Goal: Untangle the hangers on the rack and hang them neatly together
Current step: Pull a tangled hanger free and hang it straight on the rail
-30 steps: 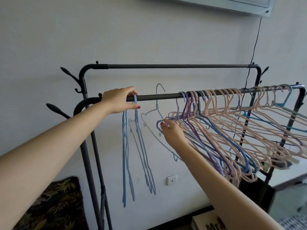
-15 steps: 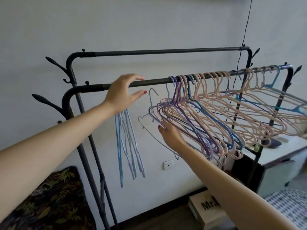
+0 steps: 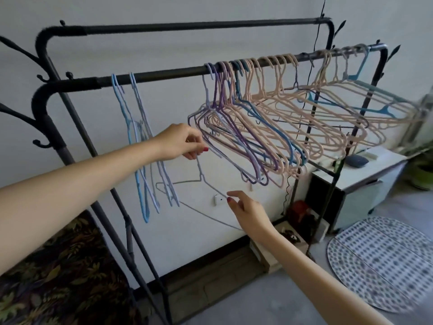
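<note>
A dark metal rack (image 3: 164, 75) has two rails. On the front rail, a few light blue hangers (image 3: 140, 141) hang at the left. A tangled bunch of pink, purple and blue hangers (image 3: 269, 127) fills the right half. My left hand (image 3: 182, 141) pinches the neck of a pale grey hanger (image 3: 200, 180), which dangles off the rail below the bunch's left end. My right hand (image 3: 246, 212) is lower, fingers apart, with its fingertips next to that hanger's sloping arm. I cannot tell if they touch it.
A white cabinet (image 3: 365, 177) stands at the right behind the rack's far leg. A patterned round mat (image 3: 386, 261) and a cardboard box (image 3: 269, 256) lie on the floor. Dark floral fabric (image 3: 58, 277) sits bottom left. A black cord (image 3: 317, 43) hangs down the wall.
My left hand left the front rail and moved down and right onto the pale grey hanger. That hanger dropped below the bunch. My right hand let go of the bunch and moved lower.
</note>
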